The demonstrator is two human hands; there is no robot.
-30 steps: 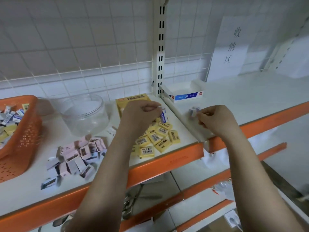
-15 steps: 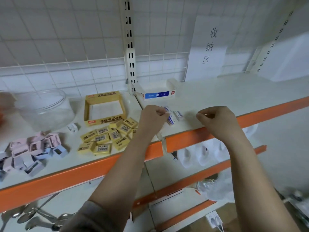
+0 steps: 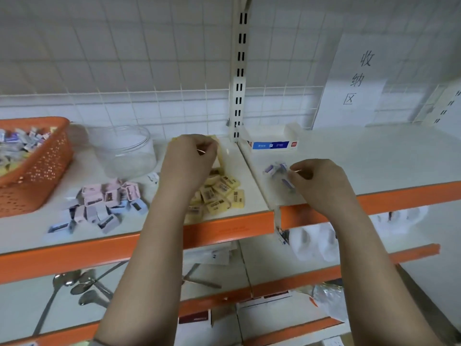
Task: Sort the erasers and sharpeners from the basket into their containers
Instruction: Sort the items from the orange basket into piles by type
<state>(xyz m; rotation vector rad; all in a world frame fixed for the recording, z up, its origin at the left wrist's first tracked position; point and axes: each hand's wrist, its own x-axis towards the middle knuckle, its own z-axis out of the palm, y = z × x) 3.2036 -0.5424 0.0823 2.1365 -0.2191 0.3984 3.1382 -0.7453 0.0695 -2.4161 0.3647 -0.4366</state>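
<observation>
Hands: left hand (image 3: 189,159) curled above yellow erasers (image 3: 219,193), contents indiscernible; right hand (image 3: 316,181) pinches blue-wrapped eraser (image 3: 287,182) beside small pile (image 3: 275,168). Orange basket (image 3: 47,171) sits far left.

Two bare forearms, no sleeves over them, left hand (image 3: 188,161) and right hand (image 3: 321,182) ungloved, short nails, no rings visible.

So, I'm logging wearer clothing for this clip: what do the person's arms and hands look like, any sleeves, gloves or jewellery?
Both forearms are bare; no sleeves show. The left hand and right hand wear no gloves, and no rings show. A thin pale band at the frame's bottom edge, on the left arm, may be a cuff or strap; it is too cropped to tell.
</observation>
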